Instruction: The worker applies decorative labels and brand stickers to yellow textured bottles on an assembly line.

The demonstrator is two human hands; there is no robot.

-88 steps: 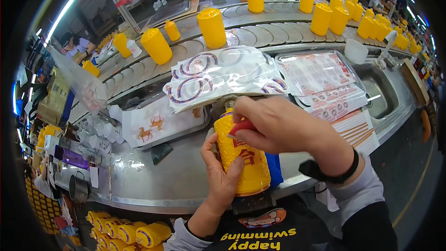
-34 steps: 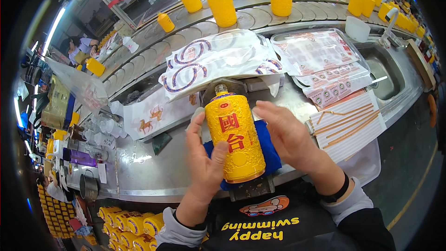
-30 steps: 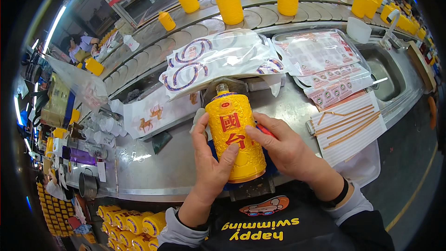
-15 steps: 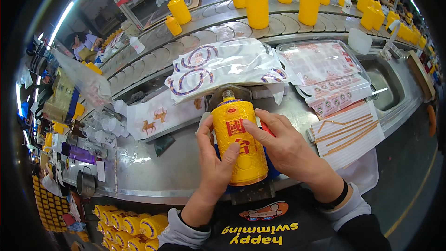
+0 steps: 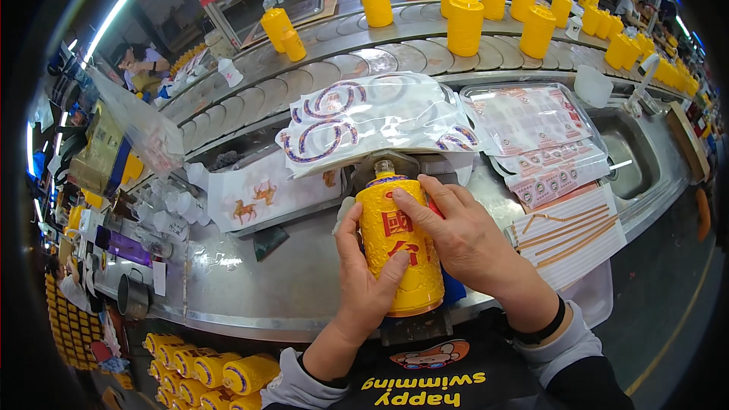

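A yellow embossed bottle with red characters and a clear neck lies tilted back in front of me, neck pointing away. My left hand grips its left side, thumb across the front. A whitish pad or cloth shows beside the left fingers; whether the hand holds it is unclear. My right hand wraps the right side, its index fingertip pressing over the small red emblem near the bottle's shoulder. Blue material shows under the bottle. Beyond the neck lie sheets of curved blue-patterned decals.
Decal sheets with golden animals lie left. Reddish printed sheets, brown strips on white paper and a sink are right. Yellow bottles ride the conveyor; several more are stacked lower left. Someone works far right.
My right index finger has slid up onto the small red emblem. On the conveyor, near-lane bottles have moved right and far-lane ones left. The view has shifted slightly.
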